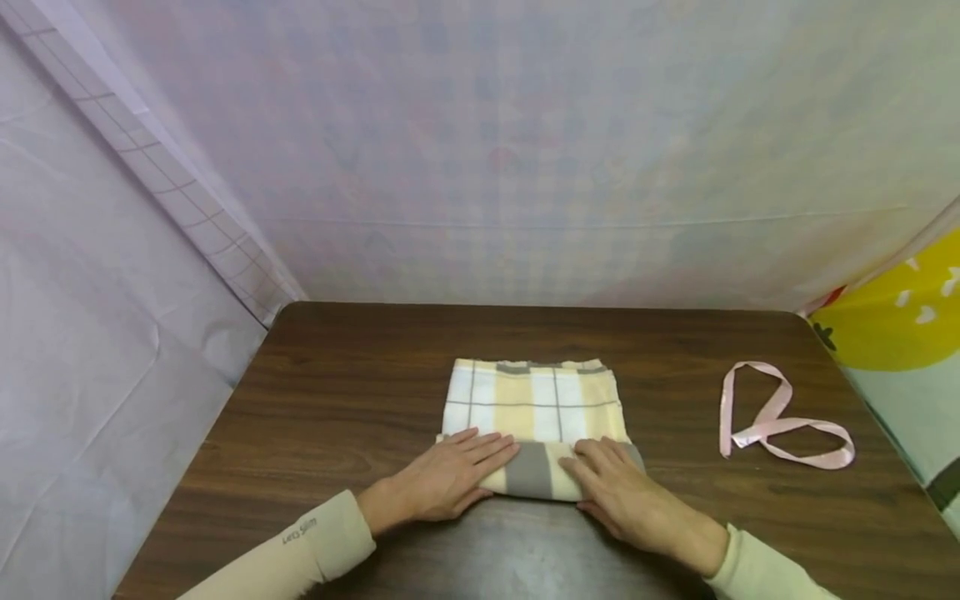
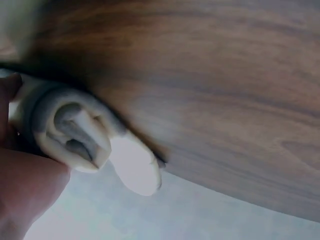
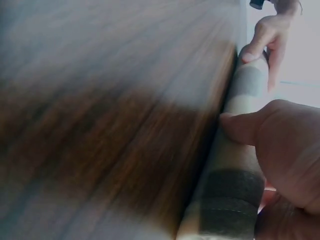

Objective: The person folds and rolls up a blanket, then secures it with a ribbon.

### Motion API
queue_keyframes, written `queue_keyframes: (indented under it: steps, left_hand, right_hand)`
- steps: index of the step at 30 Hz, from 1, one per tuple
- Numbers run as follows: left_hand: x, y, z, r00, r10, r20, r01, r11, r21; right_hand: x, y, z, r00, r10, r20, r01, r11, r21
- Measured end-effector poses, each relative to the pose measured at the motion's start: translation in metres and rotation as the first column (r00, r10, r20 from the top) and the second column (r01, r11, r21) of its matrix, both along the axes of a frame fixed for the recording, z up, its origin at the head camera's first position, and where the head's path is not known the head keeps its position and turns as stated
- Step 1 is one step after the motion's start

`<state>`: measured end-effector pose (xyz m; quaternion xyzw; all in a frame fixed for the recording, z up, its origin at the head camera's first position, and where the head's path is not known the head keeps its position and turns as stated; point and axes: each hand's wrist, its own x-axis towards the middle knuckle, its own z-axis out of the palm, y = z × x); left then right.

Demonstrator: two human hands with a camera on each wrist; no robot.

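Note:
A checked towel [image 1: 517, 400] in white, yellow and grey lies on the brown table [image 1: 337, 367], its near edge wound into a roll [image 1: 528, 473]. My left hand [image 1: 448, 475] holds the left part of the roll, fingers stretched over the top and thumb on the near side. At the right part, my right hand [image 1: 622, 498] grips with bent fingers over it. The right wrist view shows the right thumb [image 3: 245, 127] pressed against the rolled cloth [image 3: 232, 185]. The spiral end of the roll [image 2: 72, 130] shows in the left wrist view beside the left hand.
A looped pink ribbon [image 1: 768, 429] lies on the table to the right of the towel. Pale fabric [image 1: 495, 167] hangs behind the table, and a white sheet [image 1: 90, 333] hangs on the left. Yellow patterned cloth [image 1: 892, 317] is at the right edge.

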<state>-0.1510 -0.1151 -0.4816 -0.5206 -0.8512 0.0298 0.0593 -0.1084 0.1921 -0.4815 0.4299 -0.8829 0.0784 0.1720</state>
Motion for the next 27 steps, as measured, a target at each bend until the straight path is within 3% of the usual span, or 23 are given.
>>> queue_keyframes:
  steps: [2, 4, 6, 8, 12, 15, 16, 17, 19, 20, 21, 24, 26, 27]
  left_hand:
    - [0.001, 0.000, 0.003, 0.999, 0.003, 0.048, -0.003, 1.000, 0.002]
    - [0.002, 0.000, 0.007, 0.990, -0.003, 0.138, 0.000, 1.000, 0.026]
    - [0.004, -0.001, 0.013, 0.959, -0.006, 0.284, -0.006, 0.999, 0.042]
    - [0.005, -0.001, 0.021, 0.901, -0.008, 0.433, -0.014, 0.999, 0.048]
    - [-0.002, 0.000, 0.033, 0.750, -0.033, 0.660, -0.017, 0.997, 0.069]
    - [-0.013, -0.001, 0.036, 0.674, -0.048, 0.737, -0.034, 0.995, 0.096]
    - [-0.016, -0.002, 0.036, 0.654, -0.046, 0.755, -0.049, 0.993, 0.104]
    - [-0.019, -0.002, 0.037, 0.645, -0.046, 0.763, -0.063, 0.991, 0.114]
    - [-0.022, -0.003, 0.035, 0.671, -0.030, 0.741, -0.102, 0.986, 0.133]
    - [-0.022, -0.003, 0.034, 0.698, -0.017, 0.715, -0.122, 0.982, 0.143]
    - [-0.022, -0.003, 0.033, 0.736, 0.002, 0.676, -0.143, 0.978, 0.152]
    - [-0.017, 0.000, 0.030, 0.888, 0.100, 0.448, -0.202, 0.962, 0.185]
    - [-0.013, 0.003, 0.028, 0.954, 0.182, 0.237, -0.231, 0.952, 0.200]
    - [-0.010, 0.005, 0.027, 0.971, 0.203, 0.125, -0.226, 0.950, 0.215]
  right_hand:
    - [0.001, 0.000, 0.003, 1.000, 0.016, -0.018, -0.016, 1.000, 0.003]
    - [0.003, 0.000, 0.009, 0.999, 0.033, -0.012, -0.033, 0.999, -0.006]
    - [0.005, 0.001, 0.016, 0.999, 0.047, 0.027, -0.047, 0.999, -0.016]
    - [0.008, 0.001, 0.024, 0.993, 0.047, 0.111, -0.044, 0.999, -0.028]
    - [0.007, 0.003, 0.037, 0.961, 0.026, 0.274, -0.020, 1.000, -0.023]
    - [-0.003, 0.003, 0.040, 0.938, 0.037, 0.345, -0.025, 0.999, -0.039]
    - [-0.007, 0.003, 0.040, 0.931, 0.044, 0.363, -0.028, 0.998, -0.048]
    - [-0.012, 0.003, 0.040, 0.925, 0.046, 0.376, -0.026, 0.998, -0.059]
    - [-0.019, 0.002, 0.038, 0.924, 0.045, 0.381, -0.014, 0.996, -0.083]
    - [-0.023, 0.002, 0.037, 0.931, 0.039, 0.362, -0.006, 0.996, -0.091]
    - [-0.025, 0.002, 0.035, 0.946, 0.020, 0.323, 0.009, 0.996, -0.088]
    - [-0.032, 0.002, 0.030, 0.988, -0.052, 0.143, 0.062, 0.995, -0.073]
    - [-0.036, 0.000, 0.026, 0.996, -0.093, 0.007, 0.094, 0.994, -0.049]
    - [-0.037, -0.002, 0.024, 0.994, -0.102, -0.049, 0.101, 0.994, -0.032]
